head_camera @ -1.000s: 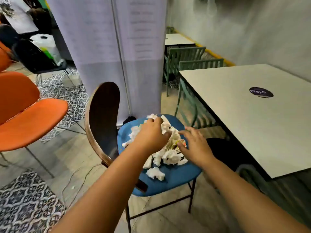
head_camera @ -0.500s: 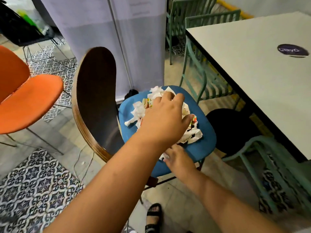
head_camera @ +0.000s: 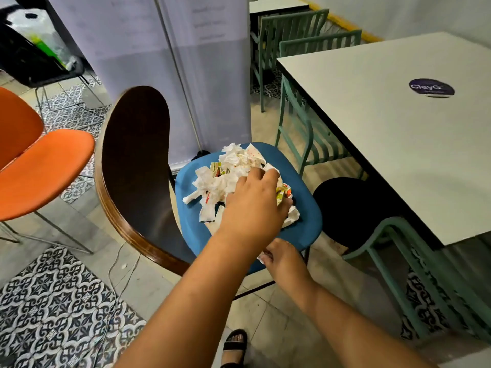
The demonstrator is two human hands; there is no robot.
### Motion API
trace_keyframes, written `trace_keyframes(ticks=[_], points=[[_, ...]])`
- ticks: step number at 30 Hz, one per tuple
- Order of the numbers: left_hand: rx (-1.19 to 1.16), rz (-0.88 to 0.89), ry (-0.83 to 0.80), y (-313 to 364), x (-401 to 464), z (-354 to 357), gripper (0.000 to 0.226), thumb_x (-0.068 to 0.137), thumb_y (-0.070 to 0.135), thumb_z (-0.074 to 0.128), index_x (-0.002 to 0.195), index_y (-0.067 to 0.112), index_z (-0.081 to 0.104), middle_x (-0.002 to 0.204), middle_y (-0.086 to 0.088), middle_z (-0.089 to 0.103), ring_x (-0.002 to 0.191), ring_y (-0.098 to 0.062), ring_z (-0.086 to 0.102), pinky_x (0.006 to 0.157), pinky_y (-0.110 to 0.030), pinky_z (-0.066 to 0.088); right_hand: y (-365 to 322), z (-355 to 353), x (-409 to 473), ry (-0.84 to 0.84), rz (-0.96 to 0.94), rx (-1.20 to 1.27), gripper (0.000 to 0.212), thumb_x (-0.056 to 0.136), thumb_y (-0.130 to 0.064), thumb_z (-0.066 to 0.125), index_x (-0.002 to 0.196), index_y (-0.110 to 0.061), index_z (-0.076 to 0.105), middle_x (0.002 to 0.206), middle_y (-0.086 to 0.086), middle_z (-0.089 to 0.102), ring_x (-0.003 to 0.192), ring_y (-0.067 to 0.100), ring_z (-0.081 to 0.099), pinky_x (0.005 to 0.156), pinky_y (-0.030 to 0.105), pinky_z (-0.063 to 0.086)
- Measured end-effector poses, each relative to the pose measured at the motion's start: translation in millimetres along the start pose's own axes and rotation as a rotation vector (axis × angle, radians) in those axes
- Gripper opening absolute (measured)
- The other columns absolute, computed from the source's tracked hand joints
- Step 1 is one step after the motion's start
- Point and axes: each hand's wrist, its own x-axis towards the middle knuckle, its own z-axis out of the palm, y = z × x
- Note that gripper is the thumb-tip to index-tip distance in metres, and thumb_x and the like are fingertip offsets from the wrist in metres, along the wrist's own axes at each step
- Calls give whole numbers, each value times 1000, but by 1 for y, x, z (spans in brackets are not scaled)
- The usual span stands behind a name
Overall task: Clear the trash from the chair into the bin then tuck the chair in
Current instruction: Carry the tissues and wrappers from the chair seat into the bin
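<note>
Pressing on a heap of crumpled white tissues and printed wrappers (head_camera: pixel 233 176) on the blue padded chair seat (head_camera: pixel 305 205), the left hand (head_camera: pixel 252 208) curls over it; the right hand (head_camera: pixel 284 258) cups the near seat edge, contents unclear. Loose scraps could spill onto the floor, missing the black round bin (head_camera: pixel 348 208) to the right.

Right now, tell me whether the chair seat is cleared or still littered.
Still littered. Crumpled paper trash lies heaped on the blue chair seat, with the left hand resting on the heap.
</note>
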Motion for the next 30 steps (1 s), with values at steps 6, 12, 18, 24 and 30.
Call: trace_keyframes(ticks=[6, 12, 18, 24, 30], points=[[-139, -173, -1, -11, 3, 56, 39, 91, 28, 59, 126, 15, 49, 125, -9, 50, 108, -30, 52, 87, -43, 49, 21, -26, -24, 30, 67, -29, 20, 96, -25, 52, 109, -17, 66, 103, 2, 66, 90, 11, 62, 70, 18, 42], [-108, -239, 6, -39, 13, 103, 46, 88, 13, 58, 133, 16, 48, 126, -12, 51, 109, -33, 51, 85, -44, 49, 43, -32, -38, 104, 173, 34, 28, 93, -19, 58, 120, -17, 63, 117, 2, 62, 101, 15, 60, 82, 21, 47], [35, -217, -88, -51, 26, 131, 53, 91, 17, 55, 140, 27, 37, 135, -5, 48, 117, -32, 46, 86, -44, 47, 56, -30, -40, 194, 244, 110, 25, 91, -19, 61, 116, -17, 65, 112, -2, 63, 90, 8, 58, 71, 11, 43], [138, -214, -63, -58, 30, 143, 49, 86, 12, 59, 132, 22, 43, 127, -3, 54, 115, -29, 45, 83, -39, 41, 61, -30, -38, 271, 259, 176, 21, 87, -16, 67, 108, -16, 69, 100, 1, 66, 83, 10, 58, 66, 12, 44], [177, -211, -35, -63, 26, 151, 35, 88, 20, 57, 122, 18, 52, 124, -6, 52, 115, -28, 44, 89, -39, 39, 65, -31, -35, 317, 279, 285, 21, 85, -15, 69, 106, -19, 69, 95, -3, 64, 81, 4, 57, 65, 10, 45]])
